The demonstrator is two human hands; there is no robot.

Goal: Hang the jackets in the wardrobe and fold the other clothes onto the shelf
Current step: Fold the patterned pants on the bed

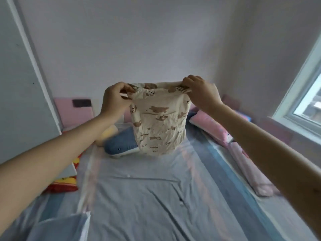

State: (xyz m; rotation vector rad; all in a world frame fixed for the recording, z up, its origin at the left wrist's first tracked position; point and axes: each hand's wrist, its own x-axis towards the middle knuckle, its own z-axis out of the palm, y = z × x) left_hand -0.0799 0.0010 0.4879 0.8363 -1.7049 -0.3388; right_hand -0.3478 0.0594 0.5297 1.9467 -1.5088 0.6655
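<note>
A cream garment printed with brown bears (159,122) hangs in the air above the bed, held up by its top edge. My left hand (115,100) pinches the top left corner. My right hand (199,92) pinches the top right corner. The cloth hangs straight down between them, its lower hem just above the bed sheet (147,197). Both arms are stretched out in front of me.
A blue shark plush (119,145) and a yellow cushion (107,133) lie behind the garment. Pink pillows (213,126) run along the right side under a window (305,94). A red and yellow item (67,183) sits at the bed's left edge by a grey panel (20,101).
</note>
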